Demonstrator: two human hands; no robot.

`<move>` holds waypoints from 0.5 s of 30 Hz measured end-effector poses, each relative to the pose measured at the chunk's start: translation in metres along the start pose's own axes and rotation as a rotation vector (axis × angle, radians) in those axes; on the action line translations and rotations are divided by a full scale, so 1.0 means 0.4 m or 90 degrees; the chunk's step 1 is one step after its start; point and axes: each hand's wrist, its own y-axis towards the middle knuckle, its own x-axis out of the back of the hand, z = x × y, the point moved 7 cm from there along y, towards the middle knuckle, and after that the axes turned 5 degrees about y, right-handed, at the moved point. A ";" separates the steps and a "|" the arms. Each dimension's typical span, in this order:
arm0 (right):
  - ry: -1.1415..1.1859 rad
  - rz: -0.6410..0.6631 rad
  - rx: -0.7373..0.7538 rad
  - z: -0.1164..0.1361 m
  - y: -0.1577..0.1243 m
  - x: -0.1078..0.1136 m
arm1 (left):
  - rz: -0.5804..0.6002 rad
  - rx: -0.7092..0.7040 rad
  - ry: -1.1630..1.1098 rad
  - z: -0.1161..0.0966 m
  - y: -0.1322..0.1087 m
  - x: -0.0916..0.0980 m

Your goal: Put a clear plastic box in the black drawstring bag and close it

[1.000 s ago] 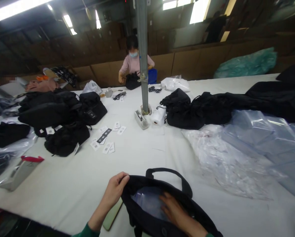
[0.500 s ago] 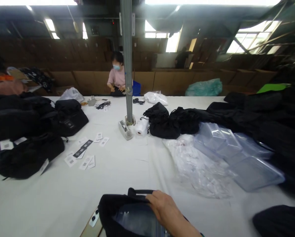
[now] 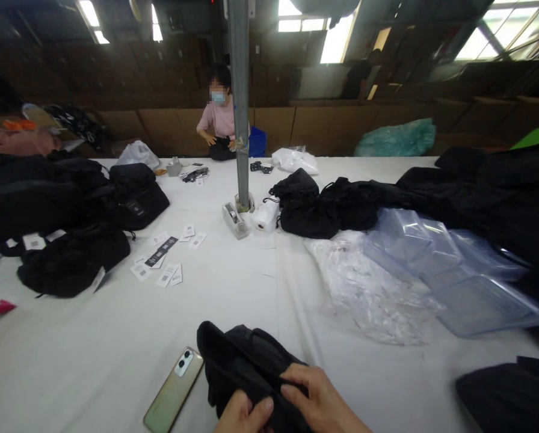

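At the near edge of the table a black fabric bag (image 3: 233, 361) lies between my hands, its opening partly drawn together. My left hand (image 3: 246, 414) pinches the near side of the bag's rim, thumb on top. Opposite it, my right hand (image 3: 317, 397) grips the other side of the rim between thumb and fingers. The inside of the bag is mostly hidden. Just left of the bag, a gold-green phone (image 3: 174, 391) rests face down on the white tabletop (image 3: 233, 288).
Black bags (image 3: 75, 258) and paper tags (image 3: 165, 273) lie on the left. A tape dispenser (image 3: 236, 221) sits by a metal post (image 3: 240, 108). To the right are plastic film (image 3: 364, 288), clear plastic boxes (image 3: 486, 304) and more black bags (image 3: 310, 210). A co-worker (image 3: 219, 120) sits across.
My left hand has come into view and taken hold of the bag's rim. The bag's mouth, earlier showing clear plastic inside, is now drawn together. More of the phone shows, and the view has tilted down.
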 end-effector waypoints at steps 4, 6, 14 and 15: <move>-0.003 0.008 0.058 0.008 -0.010 0.006 | -0.002 -0.002 0.013 -0.007 0.001 -0.009; 0.002 0.019 0.088 0.018 -0.012 0.007 | -0.006 0.002 0.016 -0.015 0.001 -0.013; -0.084 -0.035 0.210 -0.061 -0.019 -0.010 | -0.081 0.036 -0.017 -0.010 0.017 0.000; -0.099 -0.076 0.236 -0.105 -0.034 0.020 | -0.086 0.036 -0.011 -0.005 0.019 0.003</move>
